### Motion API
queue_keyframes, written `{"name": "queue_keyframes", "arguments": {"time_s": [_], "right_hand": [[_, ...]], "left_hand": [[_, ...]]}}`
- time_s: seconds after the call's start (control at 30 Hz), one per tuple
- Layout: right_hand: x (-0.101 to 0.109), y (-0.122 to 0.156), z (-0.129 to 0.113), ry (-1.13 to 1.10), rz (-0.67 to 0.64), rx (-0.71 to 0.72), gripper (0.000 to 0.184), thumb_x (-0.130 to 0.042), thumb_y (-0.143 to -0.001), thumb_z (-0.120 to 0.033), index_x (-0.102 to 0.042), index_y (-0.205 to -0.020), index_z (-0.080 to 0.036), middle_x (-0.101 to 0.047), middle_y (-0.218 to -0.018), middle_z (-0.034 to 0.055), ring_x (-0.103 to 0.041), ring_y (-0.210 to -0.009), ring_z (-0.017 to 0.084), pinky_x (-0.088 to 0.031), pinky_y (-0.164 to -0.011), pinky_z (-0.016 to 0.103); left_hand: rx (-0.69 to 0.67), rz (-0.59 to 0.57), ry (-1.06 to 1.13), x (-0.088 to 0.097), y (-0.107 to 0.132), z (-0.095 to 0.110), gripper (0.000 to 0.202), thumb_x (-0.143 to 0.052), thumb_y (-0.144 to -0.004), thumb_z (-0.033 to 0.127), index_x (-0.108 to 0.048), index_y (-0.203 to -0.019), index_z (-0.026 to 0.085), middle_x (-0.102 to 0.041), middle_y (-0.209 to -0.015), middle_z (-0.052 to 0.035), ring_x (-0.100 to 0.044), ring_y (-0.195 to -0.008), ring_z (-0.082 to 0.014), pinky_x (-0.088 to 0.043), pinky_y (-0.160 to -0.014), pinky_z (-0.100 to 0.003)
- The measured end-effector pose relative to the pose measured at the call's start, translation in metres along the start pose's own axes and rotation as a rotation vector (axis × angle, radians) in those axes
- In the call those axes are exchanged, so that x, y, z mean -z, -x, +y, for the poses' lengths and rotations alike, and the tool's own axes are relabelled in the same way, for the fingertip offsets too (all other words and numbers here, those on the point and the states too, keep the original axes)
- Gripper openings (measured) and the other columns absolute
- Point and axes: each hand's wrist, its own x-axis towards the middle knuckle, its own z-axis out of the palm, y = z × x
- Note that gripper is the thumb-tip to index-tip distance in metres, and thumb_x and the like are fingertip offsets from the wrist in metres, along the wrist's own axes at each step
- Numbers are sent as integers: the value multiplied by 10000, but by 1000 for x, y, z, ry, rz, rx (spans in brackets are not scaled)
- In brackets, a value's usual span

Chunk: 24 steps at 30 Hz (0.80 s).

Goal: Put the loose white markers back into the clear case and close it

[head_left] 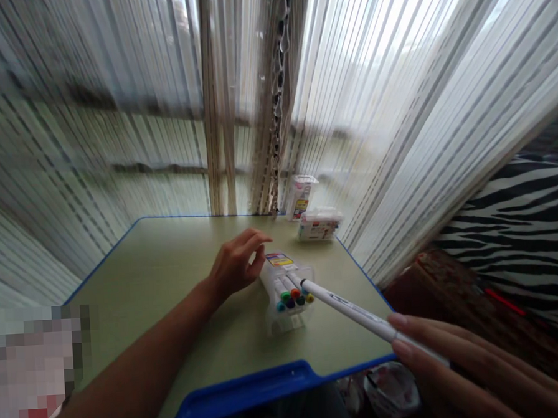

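Between the thumb and fingers of my right hand (455,356) is a white marker pen (350,308), its dark end pointing at a clear plastic case (285,324). Several markers (290,296) with colored ends, green, orange, blue and yellow among them, lie inside that case. The case rests on the table with its open end toward me. My left hand (239,258) is at the far left side of the case, fingers curved and apart from the thumb. Whether its fingertips touch the case I cannot tell.
The pale green table (169,258) has a blue rim and a blue tray groove (251,388) at the near edge. Two more plastic cases (320,225) stand at its back right corner. String curtains (115,118) hang behind. Zebra-striped fabric (518,221) is at the right, a plastic bag (391,390) below.
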Motion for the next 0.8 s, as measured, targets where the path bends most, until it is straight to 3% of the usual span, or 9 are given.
{"name": "queue_keyframes", "arguments": {"time_s": [0.13, 0.3, 0.6, 0.8], "right_hand": [[-8, -9, -3, -101, 35, -52, 441, -562, -945, -207, -601, -1376, -291, -758, -1141, 48, -753, -981, 273, -671, -803, 342], [-26, -21, -8, -236, 50, -127, 546, -694, -861, -121, -575, -1370, -275, -749, -1167, 57, -763, -946, 249, -666, -793, 325], [-64, -52, -19, -241, 102, -22, 490, -658, -852, -21, -607, -1320, -157, -763, -1097, 102, -746, -992, 247, -638, -884, 334], [-79, -55, -20, -201, 72, -28, 419, -625, -879, -44, -626, -1287, -140, -757, -1092, 134, -743, -976, 255, -627, -886, 360]], "left_hand": [[11, -6, 6, 0, 0, 0, 248, -516, -861, 56, -617, -1047, 185, -675, -970, -55, -596, -674, -116, -512, -640, -234], [8, -15, 2, 0, -1, 0, 245, -513, -860, 54, -619, -1039, 182, -678, -957, -56, -600, -672, -118, -512, -635, -232], [5, -25, -9, -1, 0, 0, 231, -514, -866, 57, -615, -1040, 171, -677, -967, -63, -597, -666, -118, -505, -627, -230], [19, -31, 2, -1, 0, -1, 251, -516, -853, 51, -621, -1043, 177, -680, -967, -58, -604, -669, -118, -516, -638, -237]]}}
